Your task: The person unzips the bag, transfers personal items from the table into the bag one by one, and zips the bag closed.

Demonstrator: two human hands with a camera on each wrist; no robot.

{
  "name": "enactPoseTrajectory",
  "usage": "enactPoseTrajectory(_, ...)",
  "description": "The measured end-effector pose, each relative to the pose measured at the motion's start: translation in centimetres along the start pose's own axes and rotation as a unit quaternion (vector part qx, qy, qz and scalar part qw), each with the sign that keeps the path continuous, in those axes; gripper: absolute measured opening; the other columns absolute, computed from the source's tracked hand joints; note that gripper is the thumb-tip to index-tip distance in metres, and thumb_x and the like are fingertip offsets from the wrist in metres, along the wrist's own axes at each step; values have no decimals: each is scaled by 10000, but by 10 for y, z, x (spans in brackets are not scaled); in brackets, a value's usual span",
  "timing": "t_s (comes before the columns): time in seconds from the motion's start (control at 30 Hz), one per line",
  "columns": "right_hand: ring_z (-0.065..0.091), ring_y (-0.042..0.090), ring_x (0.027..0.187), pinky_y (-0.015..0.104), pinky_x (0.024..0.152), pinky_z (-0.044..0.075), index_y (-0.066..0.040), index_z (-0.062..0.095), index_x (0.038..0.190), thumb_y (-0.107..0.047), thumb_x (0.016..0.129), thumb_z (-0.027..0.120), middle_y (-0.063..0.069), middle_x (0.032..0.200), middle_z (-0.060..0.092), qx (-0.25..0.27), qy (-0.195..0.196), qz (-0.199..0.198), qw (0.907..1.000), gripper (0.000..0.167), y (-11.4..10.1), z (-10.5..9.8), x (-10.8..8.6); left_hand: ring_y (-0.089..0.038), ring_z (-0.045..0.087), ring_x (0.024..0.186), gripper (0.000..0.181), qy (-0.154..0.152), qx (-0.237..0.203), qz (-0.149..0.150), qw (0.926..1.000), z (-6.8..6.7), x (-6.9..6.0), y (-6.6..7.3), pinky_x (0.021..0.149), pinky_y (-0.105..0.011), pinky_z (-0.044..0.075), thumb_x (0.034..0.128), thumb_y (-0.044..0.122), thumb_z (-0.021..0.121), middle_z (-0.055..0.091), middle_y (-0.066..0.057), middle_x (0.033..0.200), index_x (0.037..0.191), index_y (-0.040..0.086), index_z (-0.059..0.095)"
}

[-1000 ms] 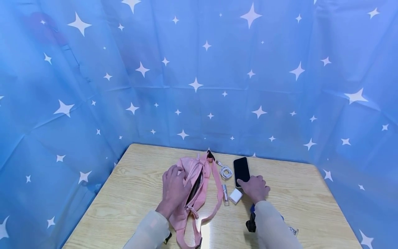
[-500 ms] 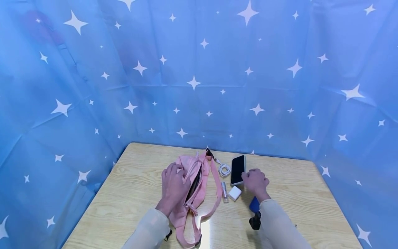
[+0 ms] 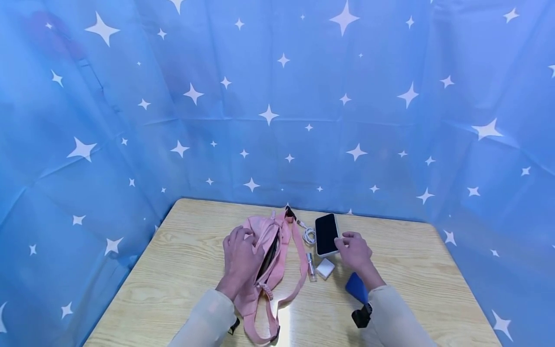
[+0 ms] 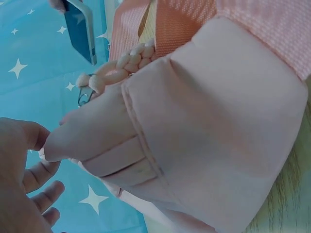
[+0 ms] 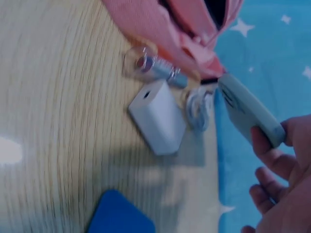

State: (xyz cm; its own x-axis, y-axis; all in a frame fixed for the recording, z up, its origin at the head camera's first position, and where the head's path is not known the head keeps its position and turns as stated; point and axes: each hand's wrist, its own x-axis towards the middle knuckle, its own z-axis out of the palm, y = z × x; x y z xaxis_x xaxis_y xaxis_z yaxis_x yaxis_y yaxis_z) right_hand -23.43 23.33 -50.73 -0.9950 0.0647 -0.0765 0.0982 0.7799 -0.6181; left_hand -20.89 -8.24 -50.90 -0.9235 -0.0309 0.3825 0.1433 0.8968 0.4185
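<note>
Right hand [image 3: 356,252] pinches the phone [image 3: 326,234], left hand [image 3: 242,258] pinches the bag [image 4: 209,126]; phone's probably slick, so grip its long sides.

Blue item [image 5: 121,216] cut off at right-wrist view's bottom; bag [image 4: 209,121] interior mostly hidden.

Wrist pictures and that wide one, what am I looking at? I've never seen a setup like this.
These are a person's two bare hands, no robot. The wide picture comes from a camera on the head, the close ones from cameras on each wrist. The left hand pinches an open pink bag; the right hand holds a phone above the table. The bag lies on the table, as do a white charger block, a small tube, a coiled white cable and a blue item.
</note>
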Motion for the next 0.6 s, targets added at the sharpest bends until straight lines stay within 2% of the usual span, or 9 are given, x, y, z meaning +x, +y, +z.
enactPoseTrajectory(0.13,509,380,1212,637,1016,242,50,663,1158,-307,1001,467,168,1434,435,452,-100,-208,9987,436,-16,-1,-11,-276,417,1336,141,-2,-51,-20,10000,0,0,0,1093,-493,286,825,267,657,617,-34,1191,803,135,703)
enactPoseTrajectory(0.4,551,336,1166,537,966,411,-20,738,969,-267,976,537,126,1366,519,631,-124,-784,9948,318,-31,10,-22,-289,414,1336,155,60,-101,1,9999,-2,0,1,1082,-510,292,830,270,651,613,-29,1185,803,128,707)
enactPoseTrajectory(0.6,547,326,1190,455,917,493,-45,750,912,-230,966,564,128,1325,555,823,-296,-1140,9896,267,-36,17,-30,-284,422,1332,152,48,-180,21,9998,-3,0,3,1093,-510,293,831,260,662,621,-34,1178,815,119,714)
